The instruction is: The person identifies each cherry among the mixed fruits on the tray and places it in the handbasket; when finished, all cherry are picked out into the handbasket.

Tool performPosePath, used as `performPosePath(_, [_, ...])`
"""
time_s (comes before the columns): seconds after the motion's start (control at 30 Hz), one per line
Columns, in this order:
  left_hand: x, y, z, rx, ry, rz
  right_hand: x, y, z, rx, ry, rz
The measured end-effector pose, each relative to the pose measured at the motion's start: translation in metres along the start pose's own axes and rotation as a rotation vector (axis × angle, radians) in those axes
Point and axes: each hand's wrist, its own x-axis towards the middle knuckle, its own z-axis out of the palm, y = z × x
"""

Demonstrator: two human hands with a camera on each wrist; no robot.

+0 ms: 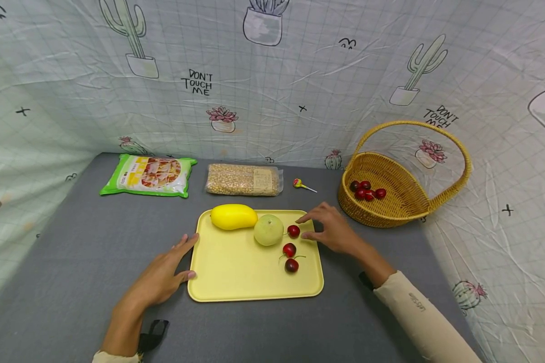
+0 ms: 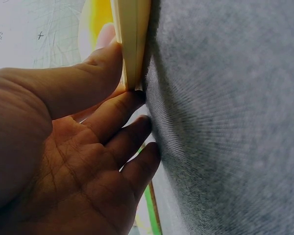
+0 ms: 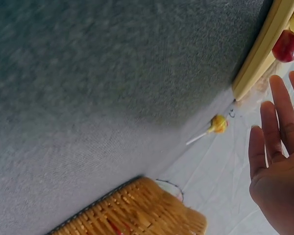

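Note:
A yellow tray (image 1: 236,292) holds a yellow mango (image 1: 233,217), a round pale green fruit (image 1: 268,230) and three dark red cherries (image 1: 289,249). My left hand (image 1: 161,275) rests at the tray's left edge, thumb and fingers spread apart; in the left wrist view its thumb (image 2: 95,73) lies against the rim. Over the tray's right edge reaches my right hand (image 1: 333,229), with nothing in its grasp. Its thumb and fingers stand apart beside the farthest cherry (image 1: 293,231). The right wrist view shows its fingers extended near a cherry (image 3: 286,46).
A wicker basket (image 1: 377,217) with a tall handle stands at the right, several cherries (image 1: 366,185) inside. Along the back lie a green packet (image 1: 147,175), a clear bag of grains (image 1: 242,180) and a lollipop (image 1: 298,183). A printed cloth (image 1: 272,126) hangs behind.

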Motion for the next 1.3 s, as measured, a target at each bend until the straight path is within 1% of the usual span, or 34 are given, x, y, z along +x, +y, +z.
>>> performPosePath(0.13, [0.000,0.000,0.000,-0.004,-0.002,0.000,0.003,-0.002,0.003,0.008,-0.015,-0.013])
performPosePath(0.27, [0.000,0.000,0.000,-0.008,-0.004,-0.001,0.004,-0.004,0.005,0.012,-0.031,-0.008])
performPosePath(0.53, [0.000,0.000,0.000,-0.009,-0.002,0.001,0.009,-0.007,0.009,0.028,-0.022,-0.027])
performPosePath(0.8, [0.000,0.000,0.001,-0.003,-0.006,-0.002,0.012,-0.009,0.012,0.004,-0.030,-0.039])
performPosePath(1.0, [0.000,0.000,0.001,0.001,-0.008,-0.008,0.010,-0.008,0.010,0.014,-0.025,-0.030])
performPosePath(1.2, [0.001,0.000,0.000,0.005,-0.007,-0.007,0.005,-0.006,0.002,0.021,-0.012,-0.003])
performPosePath(1.3, [0.001,0.000,0.000,0.004,-0.009,-0.004,0.003,-0.005,-0.002,0.015,0.006,-0.009])
